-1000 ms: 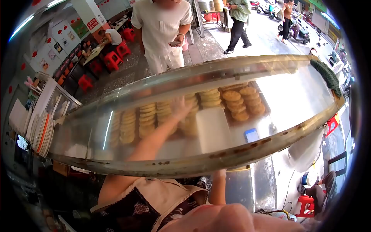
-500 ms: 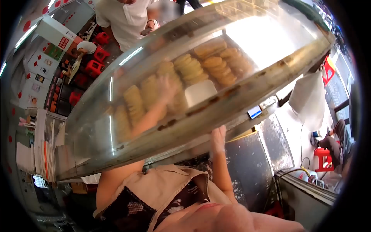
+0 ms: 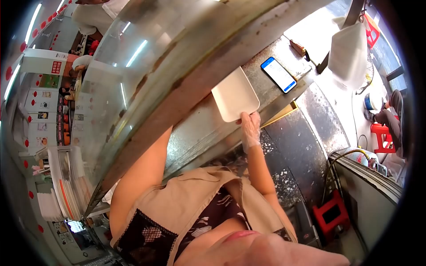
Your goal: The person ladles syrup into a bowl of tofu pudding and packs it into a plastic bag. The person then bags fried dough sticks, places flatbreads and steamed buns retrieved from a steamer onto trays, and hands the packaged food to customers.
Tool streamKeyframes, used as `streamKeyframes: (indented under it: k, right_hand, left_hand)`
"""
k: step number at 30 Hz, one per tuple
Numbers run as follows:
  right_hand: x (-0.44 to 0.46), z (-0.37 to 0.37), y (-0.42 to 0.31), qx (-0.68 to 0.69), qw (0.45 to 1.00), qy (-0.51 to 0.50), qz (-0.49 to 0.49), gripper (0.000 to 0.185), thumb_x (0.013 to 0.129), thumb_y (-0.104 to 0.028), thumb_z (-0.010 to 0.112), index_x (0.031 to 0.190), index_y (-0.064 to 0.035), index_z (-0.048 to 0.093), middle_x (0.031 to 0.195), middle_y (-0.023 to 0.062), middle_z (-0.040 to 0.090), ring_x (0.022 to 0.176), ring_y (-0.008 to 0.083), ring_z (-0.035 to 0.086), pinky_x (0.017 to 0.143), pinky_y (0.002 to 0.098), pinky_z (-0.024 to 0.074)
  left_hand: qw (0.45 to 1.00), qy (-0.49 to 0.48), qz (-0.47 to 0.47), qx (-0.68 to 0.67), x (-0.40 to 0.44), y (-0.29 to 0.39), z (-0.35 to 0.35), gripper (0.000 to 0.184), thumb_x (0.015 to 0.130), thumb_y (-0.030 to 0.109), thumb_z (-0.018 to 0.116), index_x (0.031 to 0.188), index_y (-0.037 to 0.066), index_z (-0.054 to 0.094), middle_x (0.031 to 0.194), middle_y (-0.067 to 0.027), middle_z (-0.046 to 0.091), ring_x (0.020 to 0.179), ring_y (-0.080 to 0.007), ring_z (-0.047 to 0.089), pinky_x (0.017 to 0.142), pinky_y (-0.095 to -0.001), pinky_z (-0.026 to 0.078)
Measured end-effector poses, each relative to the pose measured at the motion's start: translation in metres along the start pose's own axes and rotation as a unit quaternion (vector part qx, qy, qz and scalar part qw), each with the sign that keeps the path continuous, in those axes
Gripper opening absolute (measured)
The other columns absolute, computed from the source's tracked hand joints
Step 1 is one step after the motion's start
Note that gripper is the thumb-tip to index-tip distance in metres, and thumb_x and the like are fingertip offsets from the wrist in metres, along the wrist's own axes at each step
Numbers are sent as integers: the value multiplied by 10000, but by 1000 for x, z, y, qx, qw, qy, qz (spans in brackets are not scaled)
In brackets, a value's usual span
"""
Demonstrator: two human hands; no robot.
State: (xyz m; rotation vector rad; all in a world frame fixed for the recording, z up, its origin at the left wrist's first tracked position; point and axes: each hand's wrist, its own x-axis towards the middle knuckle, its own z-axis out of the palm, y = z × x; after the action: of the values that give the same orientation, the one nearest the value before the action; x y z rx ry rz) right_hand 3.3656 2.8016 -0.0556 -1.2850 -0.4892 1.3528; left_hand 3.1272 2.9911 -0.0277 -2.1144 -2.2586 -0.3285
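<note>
My right hand (image 3: pixel 250 126), in a thin clear plastic glove, is closed on the near corner of a shallow white tray (image 3: pixel 236 98). The visible part of the tray has nothing on it, and its far end passes behind the frame of a curved glass display case (image 3: pixel 177 84). My left arm (image 3: pixel 144 166) reaches up behind that frame, and the hand itself is hidden. A phone (image 3: pixel 278 74) with a lit screen lies on the metal counter (image 3: pixel 195 137), to the right of the tray.
A brown-handled tool (image 3: pixel 299 48) lies beyond the phone. White plastic bags (image 3: pixel 349 55) hang at the right. Below stands a red stool (image 3: pixel 332 215); another person sits at the far right. White containers (image 3: pixel 55 195) are stacked at the left. Dark floor tiles (image 3: pixel 306 128) extend beside the counter.
The view has shifted, bringing the counter, phone and tray out from behind the case. My left hand, earlier seen through the glass over rows of yellowish food, is now hidden.
</note>
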Motion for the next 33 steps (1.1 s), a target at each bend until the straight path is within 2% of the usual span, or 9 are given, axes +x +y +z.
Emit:
streamKeyframes:
  k: [5,8,10,11,14,15,18,25,33]
  right_hand:
    - [-15,0,-26,-36,999,7,37,252,811,-193,502,935,5,596,807,74,608,643,154,559,604,282,475]
    - [-40,-3,-44,-188,981,55,15,249,817,-241,513,880,-11,584,864,95,564,708,185,548,672,324,468]
    - [-28,-6,-11,-65,997,-1,43,310,844,-326,504,878,-23,558,949,134,514,742,241,542,768,386,431]
    - [-37,-5,-18,-182,981,13,60,325,863,-345,492,918,-30,551,947,130,516,759,237,563,755,381,450]
    - [-42,4,-5,-134,989,-27,63,425,889,-399,476,1048,-13,554,940,170,566,735,228,609,671,358,492]
    - [-25,0,9,-171,975,-98,104,436,892,-401,473,1001,7,581,811,149,609,640,224,607,610,344,496]
    - [-26,29,22,-71,985,-64,147,398,877,-365,515,926,19,607,685,113,606,588,216,586,564,328,469]
    - [-62,70,37,-235,947,-210,65,356,858,-338,562,966,-4,622,803,140,613,702,253,589,645,360,467]
    - [-89,110,71,-427,784,-435,-112,328,837,-308,617,1012,-32,640,937,171,621,833,296,593,738,397,465]
  left_hand:
    - [1000,4,2,-8,-12,-1,5,558,889,399,549,1365,125,453,1423,-202,379,1317,-379,327,1073,-496,258]
    - [984,-42,51,-168,-60,-9,3,507,891,386,543,1314,109,503,1367,-206,438,1272,-364,388,1054,-475,294]
    - [974,-33,51,-216,-100,-11,-19,499,892,385,542,1305,108,508,1357,-204,444,1262,-362,394,1048,-474,298]
    - [969,-33,38,-244,-126,-17,-30,495,892,385,542,1301,108,511,1351,-203,446,1257,-361,397,1044,-473,300]
    - [947,-42,-20,-317,-198,-38,-54,483,892,384,541,1287,106,519,1335,-201,454,1242,-358,406,1035,-471,307]
    - [940,-44,-42,-336,-217,-46,-59,479,892,383,541,1283,106,521,1330,-200,457,1236,-358,408,1032,-470,309]
    - [922,-51,-101,-371,-269,-71,-67,468,893,382,540,1269,104,529,1314,-198,465,1221,-355,417,1022,-468,315]
    - [883,-63,-201,-419,-344,-124,-75,443,894,380,538,1238,101,547,1277,-192,484,1186,-349,437,1000,-463,330]
    - [867,-70,-217,-443,-374,-154,-79,416,895,377,536,1202,97,568,1235,-185,506,1145,-342,460,975,-457,347]
